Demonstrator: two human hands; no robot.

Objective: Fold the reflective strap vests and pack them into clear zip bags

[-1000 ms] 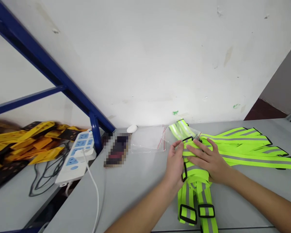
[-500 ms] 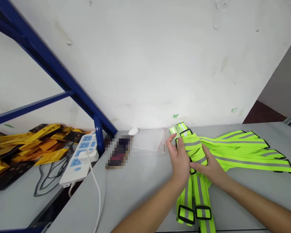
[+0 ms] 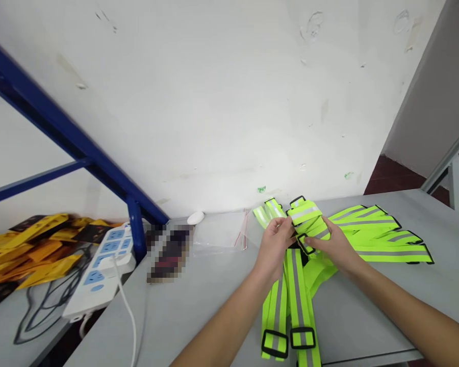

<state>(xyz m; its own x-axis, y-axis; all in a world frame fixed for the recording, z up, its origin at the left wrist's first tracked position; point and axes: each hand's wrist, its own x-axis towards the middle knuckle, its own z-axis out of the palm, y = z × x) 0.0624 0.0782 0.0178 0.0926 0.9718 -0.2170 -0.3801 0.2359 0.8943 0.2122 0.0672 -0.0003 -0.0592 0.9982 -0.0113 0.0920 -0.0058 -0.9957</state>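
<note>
A folded bundle of neon yellow-green reflective strap (image 3: 309,216) with a grey stripe and black buckles is raised a little above the grey table. My right hand (image 3: 338,247) grips its right side, thumb in front near a black buckle (image 3: 305,243). At the bundle's left edge my left hand (image 3: 277,239) has its fingers pinched together; whether strap lies between them is hidden. Under and in front of the hands, more straps (image 3: 300,290) run toward the table's near edge, ending in black slide buckles (image 3: 274,344). Other straps (image 3: 386,239) lie fanned out to the right.
Clear plastic bags (image 3: 220,232) lie by the wall, beside a white oval object (image 3: 195,218) and a pixelated item (image 3: 170,255). A white power strip (image 3: 99,270) with a cable, a blue metal frame (image 3: 137,229) and yellow-and-black packets (image 3: 46,250) are at left.
The view has shifted right. My left hand's fingers have gone from spread to pinched against the bundle. The bundle has turned and looks more compact, its buckle now by my right thumb.
</note>
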